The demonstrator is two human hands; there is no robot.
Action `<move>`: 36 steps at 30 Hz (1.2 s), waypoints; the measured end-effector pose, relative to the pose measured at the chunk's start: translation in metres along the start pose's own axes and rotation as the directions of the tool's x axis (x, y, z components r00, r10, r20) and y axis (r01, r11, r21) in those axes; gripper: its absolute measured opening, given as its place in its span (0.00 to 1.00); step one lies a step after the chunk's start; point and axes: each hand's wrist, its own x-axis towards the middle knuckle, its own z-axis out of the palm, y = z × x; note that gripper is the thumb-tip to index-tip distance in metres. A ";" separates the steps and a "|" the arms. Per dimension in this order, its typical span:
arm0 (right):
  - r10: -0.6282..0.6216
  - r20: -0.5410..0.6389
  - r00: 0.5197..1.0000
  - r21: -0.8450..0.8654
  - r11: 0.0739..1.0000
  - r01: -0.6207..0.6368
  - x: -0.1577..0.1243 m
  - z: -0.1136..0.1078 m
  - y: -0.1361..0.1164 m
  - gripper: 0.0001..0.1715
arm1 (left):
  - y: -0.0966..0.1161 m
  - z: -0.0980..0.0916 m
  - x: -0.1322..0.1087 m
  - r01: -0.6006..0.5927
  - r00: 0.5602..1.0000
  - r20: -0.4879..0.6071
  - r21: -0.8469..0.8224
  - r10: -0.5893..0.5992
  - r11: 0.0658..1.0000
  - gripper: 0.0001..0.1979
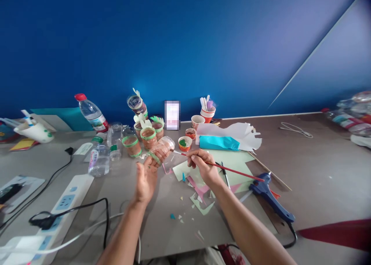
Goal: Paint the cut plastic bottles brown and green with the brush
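My left hand [147,180] holds a clear plastic cup [162,148], cut from a bottle by its look, tilted on its side. Brown paint covers part of it and a green band runs round its rim. In my right hand [203,164] is a paintbrush [232,170] with a long red handle, its bristles at the cup's side. Just behind the cup stand several brown-painted cups with green bands, among them a near one [131,146] and one with pale leaf shapes [148,137]. A small paper cup with green paint [184,143] sits beyond my right hand, beside a cup with reddish-brown paint [190,133].
A blue glue gun [272,197] lies by my right forearm. Paper scraps [199,191] and a pen [225,175] lie between the arms. At left are a power strip [65,203], cables and clear bottles [99,160]. A phone-like screen [172,115] leans against the wall.
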 end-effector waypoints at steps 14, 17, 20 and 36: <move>0.003 -0.007 1.000 -0.010 1.000 -0.003 0.000 -0.002 0.002 0.09 | 0.015 -0.001 0.003 0.139 0.989 -0.012 -0.317 -0.151 0.938 0.39; -0.002 -0.019 1.000 0.021 1.000 0.003 0.000 -0.003 0.005 0.09 | 0.016 -0.001 0.003 0.142 0.986 -0.037 -0.330 -0.163 0.933 0.39; -0.011 0.019 1.000 0.094 0.995 0.009 -0.002 -0.002 0.007 0.09 | 0.013 -0.002 0.003 0.136 0.986 -0.046 -0.304 -0.158 0.943 0.38; 0.066 0.055 0.996 0.047 0.997 -0.069 -0.003 0.001 0.003 0.09 | 0.008 -0.001 0.001 0.131 0.989 -0.044 -0.187 -0.141 0.974 0.35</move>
